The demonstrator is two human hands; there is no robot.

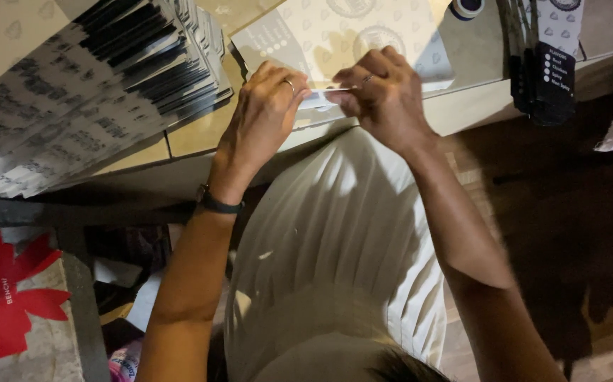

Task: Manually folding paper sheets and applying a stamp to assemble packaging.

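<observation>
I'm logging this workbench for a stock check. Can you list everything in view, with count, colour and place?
Flat printed cartons: large fanned stack, grey-white with black edges, table left.
Pale card sheet: one, cream, table centre.
Thin strip: one, white, pinched between both hands.
Dark printed cards: small bundle, black, table right.
Red paper: one, floor left.
Wristband: one, black, left wrist.
Left hand: fingers on strip.
Right hand: fingers on strip.

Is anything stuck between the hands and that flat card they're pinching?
Nothing visible is. The left hand and right hand both already pinch the flat card by its edge, fingers right on it, above the table.
</observation>
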